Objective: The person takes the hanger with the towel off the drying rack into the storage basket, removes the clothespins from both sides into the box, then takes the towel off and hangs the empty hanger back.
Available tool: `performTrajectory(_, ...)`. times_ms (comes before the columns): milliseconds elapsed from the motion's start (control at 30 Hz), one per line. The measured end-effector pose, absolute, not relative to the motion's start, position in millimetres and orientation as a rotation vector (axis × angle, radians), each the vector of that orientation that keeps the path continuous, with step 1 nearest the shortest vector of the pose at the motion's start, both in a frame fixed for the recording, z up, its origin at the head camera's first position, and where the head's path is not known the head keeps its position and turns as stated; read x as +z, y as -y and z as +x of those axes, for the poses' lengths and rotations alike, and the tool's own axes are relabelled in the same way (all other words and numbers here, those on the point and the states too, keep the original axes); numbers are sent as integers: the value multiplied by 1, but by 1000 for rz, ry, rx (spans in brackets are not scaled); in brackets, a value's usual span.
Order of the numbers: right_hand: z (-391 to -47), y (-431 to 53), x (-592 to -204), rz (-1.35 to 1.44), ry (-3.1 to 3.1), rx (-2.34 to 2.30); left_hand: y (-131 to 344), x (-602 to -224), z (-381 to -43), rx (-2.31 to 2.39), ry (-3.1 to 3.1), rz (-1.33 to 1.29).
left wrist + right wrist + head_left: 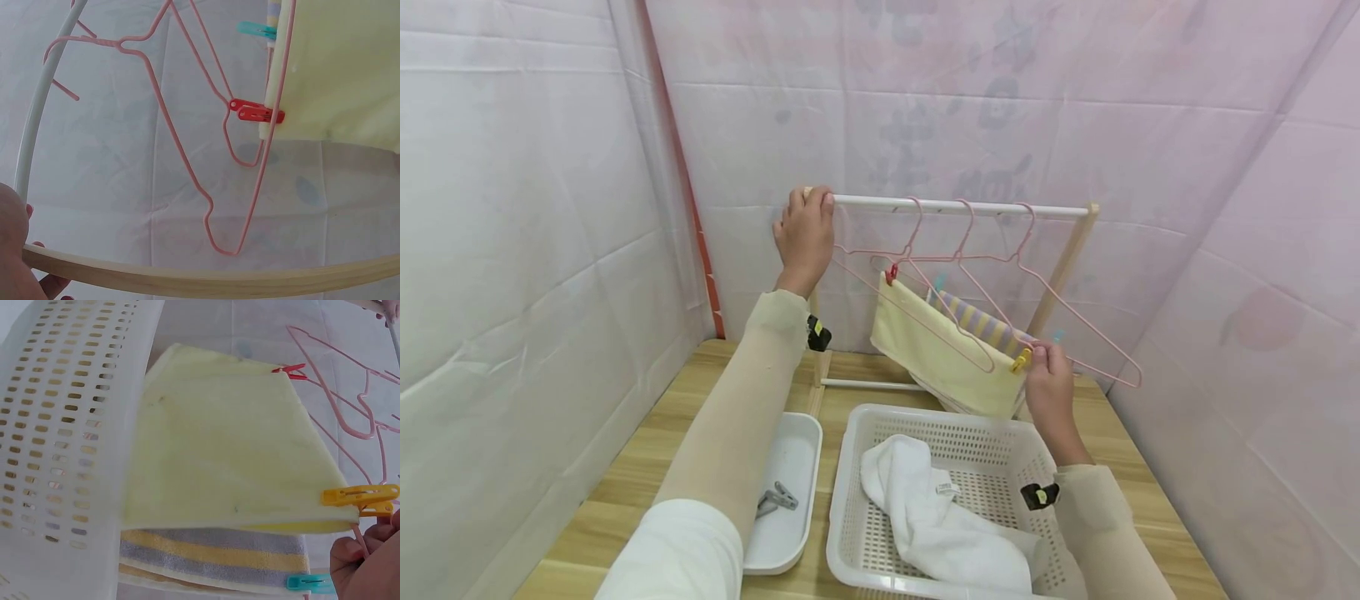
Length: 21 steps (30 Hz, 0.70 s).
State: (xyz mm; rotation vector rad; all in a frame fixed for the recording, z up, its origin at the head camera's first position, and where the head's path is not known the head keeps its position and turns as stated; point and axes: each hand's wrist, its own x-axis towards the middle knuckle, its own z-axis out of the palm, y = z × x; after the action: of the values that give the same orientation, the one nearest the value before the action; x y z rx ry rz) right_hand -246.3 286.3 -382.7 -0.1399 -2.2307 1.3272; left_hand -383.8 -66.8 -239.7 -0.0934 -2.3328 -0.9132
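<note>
On the table [662,433], the rack [865,202] stands far; near, a narrow gap parts the basket [838,508] from the left tray [790,458]. The yellow cloth [947,367] hangs just beyond the basket's far rim. Its hanger [967,233] is pinched, right end, in the right hand [1051,396]; the left hand [805,237] grips the rack's left corner.

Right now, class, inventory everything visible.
table: 1, brown, below
rack: 1, white and wood, centre
hangers: 3, pink, on rack
cloths: 2, yellow, purple-striped, on hangers
clips: 4, red, yellow, turquoise, on cloths
basket: 1, white, on table
towel: 1, white, in basket
tray: 1, white, beside basket
grey clips: count unclear, in tray
sheeting: 3 sides, whitish
sleeves: 2, beige, foreground
devices: 2, black, at sleeves
left grip: 1, on rack
right grip: 1, pinching hanger
</note>
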Motion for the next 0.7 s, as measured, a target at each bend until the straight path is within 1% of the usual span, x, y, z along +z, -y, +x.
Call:
performTrajectory(267,-239,-289,-386,-84,2280,1332,67,-240,-383,-915,2335,-95)
performTrajectory(700,-239,-287,-383,-158,2277,1219,66,-241,-384,-935,2331,-107)
